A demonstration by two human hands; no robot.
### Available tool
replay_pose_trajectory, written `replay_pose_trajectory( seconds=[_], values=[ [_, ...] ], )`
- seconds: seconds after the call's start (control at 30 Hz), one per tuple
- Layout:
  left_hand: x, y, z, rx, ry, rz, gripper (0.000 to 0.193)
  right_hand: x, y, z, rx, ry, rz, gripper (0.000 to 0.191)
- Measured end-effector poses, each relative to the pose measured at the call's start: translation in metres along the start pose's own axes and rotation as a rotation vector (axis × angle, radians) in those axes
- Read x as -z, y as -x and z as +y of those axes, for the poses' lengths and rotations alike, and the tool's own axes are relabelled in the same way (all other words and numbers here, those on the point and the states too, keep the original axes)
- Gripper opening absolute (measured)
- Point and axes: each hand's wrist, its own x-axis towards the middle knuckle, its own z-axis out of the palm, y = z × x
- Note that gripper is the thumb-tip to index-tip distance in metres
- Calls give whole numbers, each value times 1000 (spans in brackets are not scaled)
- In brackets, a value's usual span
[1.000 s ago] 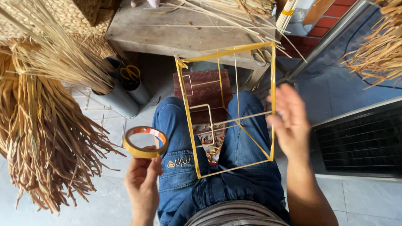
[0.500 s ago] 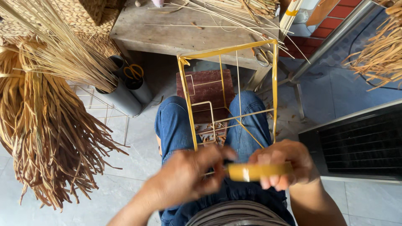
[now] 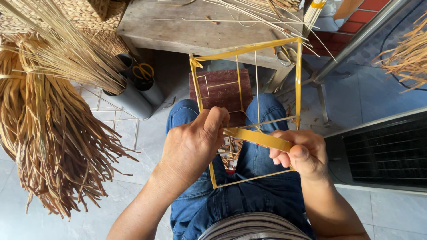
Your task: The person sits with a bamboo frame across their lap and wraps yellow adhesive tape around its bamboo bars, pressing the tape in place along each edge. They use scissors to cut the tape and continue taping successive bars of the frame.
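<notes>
Nearest to me, over my lap in blue jeans (image 3: 267,200), my left hand (image 3: 191,149) pinches the free end of a strip of yellow tape (image 3: 255,138), while my right hand (image 3: 300,153) is closed around the tape roll, mostly hidden in the fist. Both hands sit at a wire box frame (image 3: 247,111) wrapped in yellow, resting on my knees. Further left hangs a bundle of dried straw (image 3: 49,133); beyond stand grey tubes with orange scissors (image 3: 143,71), and farthest a wooden bench (image 3: 195,26).

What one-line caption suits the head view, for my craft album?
Both hands, left hand and right hand, stretch yellow tape across a wire frame.
</notes>
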Motion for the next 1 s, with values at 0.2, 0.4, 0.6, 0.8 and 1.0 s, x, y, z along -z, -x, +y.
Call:
replay_pose_trajectory(
  seconds=[0.2, 0.4, 0.6, 0.8, 1.0],
  values=[
    [-13, 5, 7, 103, 3, -14, 20, 5, 4, 13, 6, -85, 56, 66],
    [-2, 0, 7, 450, 751, -289, 16, 13, 5, 8, -93, -177, 56, 64],
    [-4, -8, 16, 542, 620, -215, 15, 52, -1, -43, -121, 38, -105, 72],
    [-14, -5, 16, 556, 544, -109, 15, 107, -4, -89, -51, 656, 127, 33],
    [-23, -1, 18, 542, 456, -103, 16, 118, -7, -47, 130, 867, 165, 26]
  ],
)
